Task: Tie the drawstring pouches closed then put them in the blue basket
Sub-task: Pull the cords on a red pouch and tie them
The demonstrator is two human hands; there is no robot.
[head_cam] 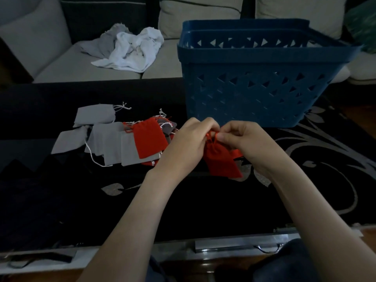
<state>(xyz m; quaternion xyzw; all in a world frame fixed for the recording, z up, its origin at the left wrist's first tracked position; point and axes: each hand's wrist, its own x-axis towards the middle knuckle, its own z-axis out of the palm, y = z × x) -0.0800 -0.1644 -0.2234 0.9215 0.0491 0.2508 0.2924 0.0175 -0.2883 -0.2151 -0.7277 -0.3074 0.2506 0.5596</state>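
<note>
1. While gripping the small red fabric drawstring pouch (221,161) at the centre of the view, curling the fingers of the left hand (189,139) round its gathered neck from 9 o'clock.
2. Pinching the thin red cord (211,136) at that neck between thumb and fingertips of the right hand (242,137), from 3 o'clock; hands touching each other, both clamped, one on the pouch, one on the cord.
3. Holding the pouch body slanted toward 5 o'clock below the hands, over the black table cover with silver leaf pattern (203,200); cannot tell whether touching it.
4. Standing upright at 12 to 1 o'clock, just beyond the hands: tall blue plastic basket with triangular cut-outs (254,88); contents hidden by its near wall.
5. Lying at 9 o'clock of the hands: overlapping heap of flat grey fabric pouches with white cords (109,143), topped by a second flat red fabric pouch (149,139), mouth toward 11 o'clock.
6. Lying at 11 o'clock of that heap, at its far edge: single grey fabric pouch (94,115), cords trailing toward 3 o'clock.
7. Farther back at 11 o'clock: crumpled white and grey cloth (132,51) on the pale grey sofa seat (61,68).
</note>
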